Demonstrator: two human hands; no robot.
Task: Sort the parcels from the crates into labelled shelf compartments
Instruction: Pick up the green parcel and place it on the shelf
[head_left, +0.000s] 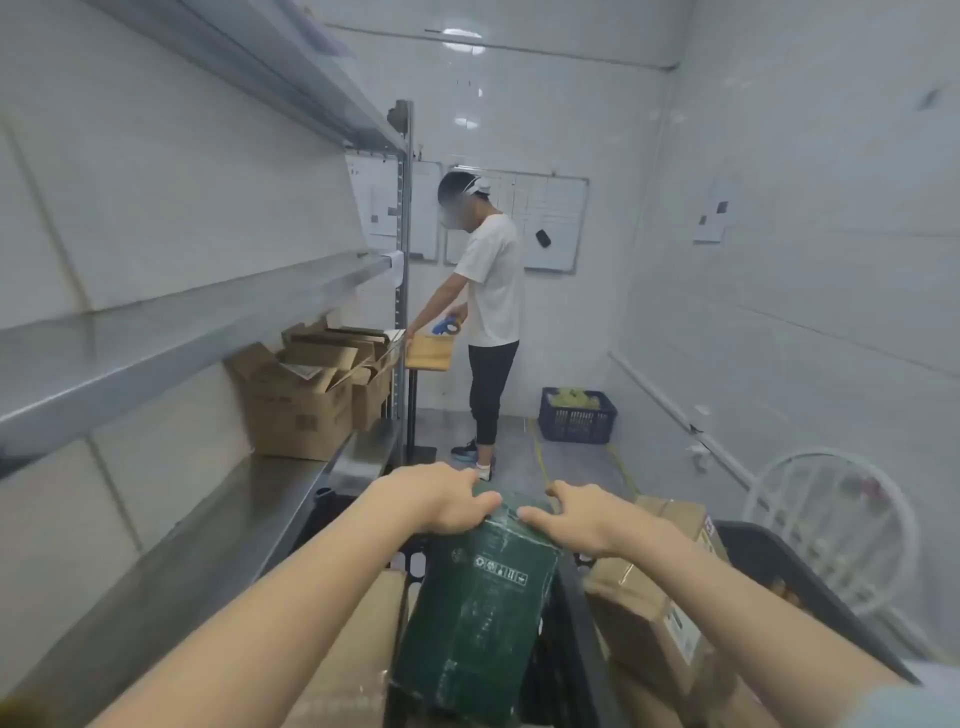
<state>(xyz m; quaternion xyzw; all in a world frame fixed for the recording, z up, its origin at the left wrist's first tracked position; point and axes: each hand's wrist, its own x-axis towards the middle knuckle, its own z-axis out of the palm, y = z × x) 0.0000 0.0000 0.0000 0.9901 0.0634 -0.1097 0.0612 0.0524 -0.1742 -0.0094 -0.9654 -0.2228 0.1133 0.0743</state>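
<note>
A dark green parcel (475, 613) with white shipping symbols stands tilted between two black crates in front of me. My left hand (439, 496) grips its top left corner, fingers curled over the far edge. My right hand (582, 512) grips the top right corner the same way. Brown cardboard parcels (649, 618) fill the right black crate (810, 587); more brown parcels (358, 644) lie under my left forearm. The steel shelf unit (218, 525) runs along the left wall.
Open cardboard boxes (311, 395) sit on the lower shelf further along. Another person (491, 291) stands at a small wooden stand (431, 353) by the shelf's end. A blue crate (576, 415) sits on the floor at the back; a white fan (831, 525) stands right.
</note>
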